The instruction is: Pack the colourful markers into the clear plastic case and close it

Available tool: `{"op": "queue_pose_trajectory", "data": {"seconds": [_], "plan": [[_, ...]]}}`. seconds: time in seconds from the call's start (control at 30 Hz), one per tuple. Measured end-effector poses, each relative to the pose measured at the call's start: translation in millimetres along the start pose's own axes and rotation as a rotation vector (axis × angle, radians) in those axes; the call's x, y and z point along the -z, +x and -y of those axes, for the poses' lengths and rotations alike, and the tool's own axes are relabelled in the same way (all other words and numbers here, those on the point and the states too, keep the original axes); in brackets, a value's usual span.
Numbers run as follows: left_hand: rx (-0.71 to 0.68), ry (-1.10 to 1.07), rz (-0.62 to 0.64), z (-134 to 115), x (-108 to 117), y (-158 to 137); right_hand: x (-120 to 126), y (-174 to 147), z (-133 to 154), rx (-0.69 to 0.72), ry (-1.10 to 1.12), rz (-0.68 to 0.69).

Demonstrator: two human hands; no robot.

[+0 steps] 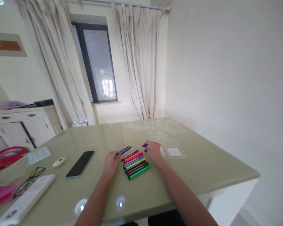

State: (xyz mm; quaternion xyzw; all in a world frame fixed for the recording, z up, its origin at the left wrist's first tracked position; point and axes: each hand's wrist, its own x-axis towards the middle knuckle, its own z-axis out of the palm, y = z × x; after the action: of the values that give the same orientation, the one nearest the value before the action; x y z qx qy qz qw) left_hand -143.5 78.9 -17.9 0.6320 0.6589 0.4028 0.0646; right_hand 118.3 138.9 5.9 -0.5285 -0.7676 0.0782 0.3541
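Observation:
My left hand (112,162) is closed, its fingertips pinched at the near ends of two dark blue felt-tip pens (126,150) lying side by side. My right hand (153,150) is bent over the table, its fingers closed on a small dark blue piece (144,146); the fingers hide whether this is a pen cap or part of a pen. Between the hands lies a slanted row of several felt-tip pens (136,163), from pink and red at the far side to green (139,172) nearest me. Just right of my right hand lies an open clear plastic case (175,152) with white panels.
To the left are a phone (80,164), a white oval object (59,161), glasses (29,180), a long white device (25,201), a face mask (39,155) and a pink item (3,194). The glossy table (202,175) ends near the right wall.

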Motion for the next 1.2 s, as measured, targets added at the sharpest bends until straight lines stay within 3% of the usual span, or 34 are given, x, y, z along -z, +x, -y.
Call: {"op": "queue_pose_trajectory", "data": {"seconds": [0.13, 0.23, 0.63, 1.07, 1.2], "plan": [[-0.011, -0.201, 0.039, -5.4, 2.1, -0.7, -1.2, 1.5, 4.3, 0.134, 0.363, -0.01], [0.002, -0.246, 0.072, -10.0, 2.8, -1.8, -2.4, 0.6, 8.7, 0.174, 0.47, -0.027], [-0.025, -0.278, 0.111, -23.0, 4.9, -4.7, -5.2, -3.8, 17.8, 0.15, 0.469, 0.06], [0.042, -0.391, 0.068, -29.0, 3.8, -3.6, -3.7, -0.1, 18.3, 0.044, 0.621, 0.125], [-0.01, -0.29, 0.073, -26.3, 2.8, -2.0, -1.7, 1.7, 14.4, 0.018, 0.514, 0.03]]}}
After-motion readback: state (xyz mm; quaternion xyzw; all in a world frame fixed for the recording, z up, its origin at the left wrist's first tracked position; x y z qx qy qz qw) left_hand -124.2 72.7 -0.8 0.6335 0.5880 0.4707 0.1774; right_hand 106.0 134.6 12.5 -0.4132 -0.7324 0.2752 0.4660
